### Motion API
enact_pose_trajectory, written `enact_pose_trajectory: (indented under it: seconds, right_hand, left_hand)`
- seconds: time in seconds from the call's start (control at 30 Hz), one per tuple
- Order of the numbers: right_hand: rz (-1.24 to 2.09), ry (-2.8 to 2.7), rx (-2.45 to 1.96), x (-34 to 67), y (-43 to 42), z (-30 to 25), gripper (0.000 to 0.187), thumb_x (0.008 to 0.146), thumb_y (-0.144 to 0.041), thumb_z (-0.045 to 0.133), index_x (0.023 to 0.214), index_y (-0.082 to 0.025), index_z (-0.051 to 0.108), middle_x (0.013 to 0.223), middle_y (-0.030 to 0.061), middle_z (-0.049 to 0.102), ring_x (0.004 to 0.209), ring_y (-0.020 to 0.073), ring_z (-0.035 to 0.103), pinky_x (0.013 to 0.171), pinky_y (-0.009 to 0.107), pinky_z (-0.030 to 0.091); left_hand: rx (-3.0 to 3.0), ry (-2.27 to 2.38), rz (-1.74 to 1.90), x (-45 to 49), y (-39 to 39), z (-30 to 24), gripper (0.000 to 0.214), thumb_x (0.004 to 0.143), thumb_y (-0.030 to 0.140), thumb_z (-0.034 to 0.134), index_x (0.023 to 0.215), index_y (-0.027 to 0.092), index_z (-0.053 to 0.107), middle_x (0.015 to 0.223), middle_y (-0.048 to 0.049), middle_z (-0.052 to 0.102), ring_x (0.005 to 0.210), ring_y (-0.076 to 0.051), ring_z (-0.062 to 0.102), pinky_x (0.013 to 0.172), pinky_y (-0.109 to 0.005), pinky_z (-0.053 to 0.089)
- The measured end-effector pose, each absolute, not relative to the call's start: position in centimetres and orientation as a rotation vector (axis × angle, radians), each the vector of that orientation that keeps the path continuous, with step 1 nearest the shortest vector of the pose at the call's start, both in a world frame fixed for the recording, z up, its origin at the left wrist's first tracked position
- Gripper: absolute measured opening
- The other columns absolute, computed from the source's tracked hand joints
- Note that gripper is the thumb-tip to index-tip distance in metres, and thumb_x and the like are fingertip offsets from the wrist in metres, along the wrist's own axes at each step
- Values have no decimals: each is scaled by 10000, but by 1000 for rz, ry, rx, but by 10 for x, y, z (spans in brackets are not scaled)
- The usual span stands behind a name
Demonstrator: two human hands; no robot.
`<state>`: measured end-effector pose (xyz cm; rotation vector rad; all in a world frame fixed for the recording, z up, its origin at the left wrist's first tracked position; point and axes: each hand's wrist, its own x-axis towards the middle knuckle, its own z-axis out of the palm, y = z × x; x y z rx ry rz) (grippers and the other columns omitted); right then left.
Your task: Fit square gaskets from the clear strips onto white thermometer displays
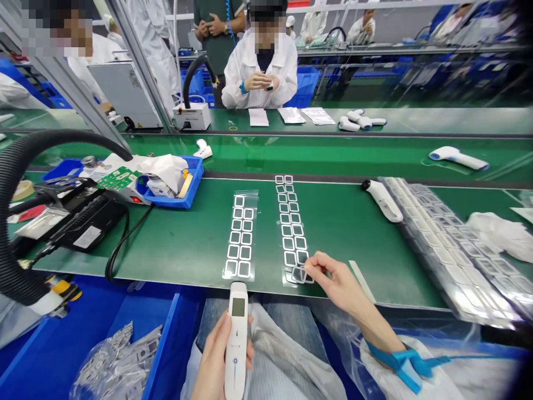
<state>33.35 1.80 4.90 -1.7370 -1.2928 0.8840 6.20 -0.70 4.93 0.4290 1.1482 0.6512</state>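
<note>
My left hand (213, 355) is closed round the handle of a white infrared thermometer (236, 347), its small grey display facing up at the table's front edge. My right hand (335, 278) pinches the edge of a small clear square window (298, 274) with a dark look, at the bottom of a clear sheet of white square frames (287, 243). Whether the window still sticks to that sheet I cannot tell. Left of it, a second sheet with white square frames (235, 238) lies flat, just beyond the thermometer's head. A pale strip (362, 282) rests beside my right wrist, which wears a blue strap.
Stacked clear trays (449, 250) and another thermometer (383, 201) lie at the right. A blue tray (194, 183), a black hose (10, 183) and cables stand left. Below is a blue bin (162, 328) with bagged parts. A co-worker (261, 66) sits opposite, beyond the green belt.
</note>
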Motion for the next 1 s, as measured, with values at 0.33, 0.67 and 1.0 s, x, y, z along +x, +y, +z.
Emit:
enact_pose_trajectory:
  seconds: [0.33, 0.67, 1.0]
  right_hand:
    - [676, -1659, -1942, 326, 23, 37, 254, 923, -246, 436, 683, -212, 513, 685, 8, 540, 719, 199, 511, 746, 364, 338]
    - [455, -1670, -1935, 317, 18, 25, 253, 954, -226, 426, 712, -211, 502, 688, 4, 527, 704, 187, 497, 721, 344, 320]
    - [319, -1476, -1855, 324, 2, 21, 222, 992, -308, 440, 846, -224, 584, 820, 41, 633, 827, 216, 591, 773, 362, 394]
  left_hand:
    - [465, 1183, 619, 69, -4, 46, 597, 739, 691, 668, 971, 142, 713, 604, -64, 629, 509, -143, 515, 513, -225, 431]
    - [436, 1169, 610, 72, 0, 46, 561, 760, 666, 663, 967, 147, 712, 604, -63, 621, 515, -154, 512, 513, -236, 436]
    - [521, 1141, 678, 66, 13, 47, 560, 795, 654, 635, 1019, 144, 698, 618, -56, 626, 543, -137, 508, 527, -206, 423]
